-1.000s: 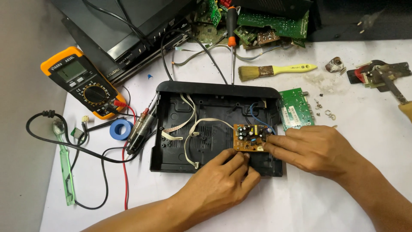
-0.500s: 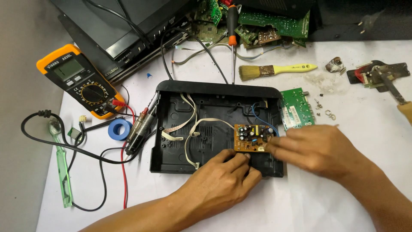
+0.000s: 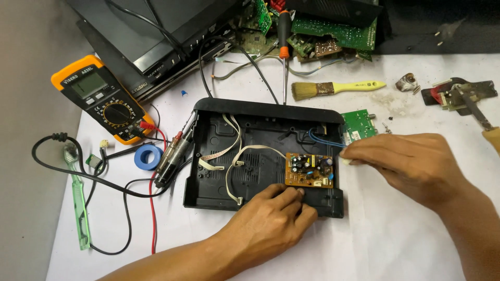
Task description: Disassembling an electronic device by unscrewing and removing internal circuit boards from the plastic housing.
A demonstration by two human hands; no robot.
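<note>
Left hand point(image 3: 271, 213), fingers curled, presses the board's point(image 3: 309, 170) 6 o'clock edge inside the case point(image 3: 219, 171). Right hand point(image 3: 403, 161) (at 3 o'clock) pinches a small white piece point(image 3: 346, 161) by the blue wires point(image 3: 324, 139).

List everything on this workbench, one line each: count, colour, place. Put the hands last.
Open casing: one, black, centre.
Small circuit board: one, tan, inside casing, right.
Ribbon cables: two, white, inside casing.
Multimeter: one, orange and black, left.
Tape roll: one, blue, left of casing.
Toothbrush: one, green, far left.
Paintbrush: one, yellow handle, above casing.
Screwdriver: one, orange and black, top centre.
Green board: one, right of casing.
Left hand: at the small circuit board's lower edge.
Right hand: at its right side.
</note>
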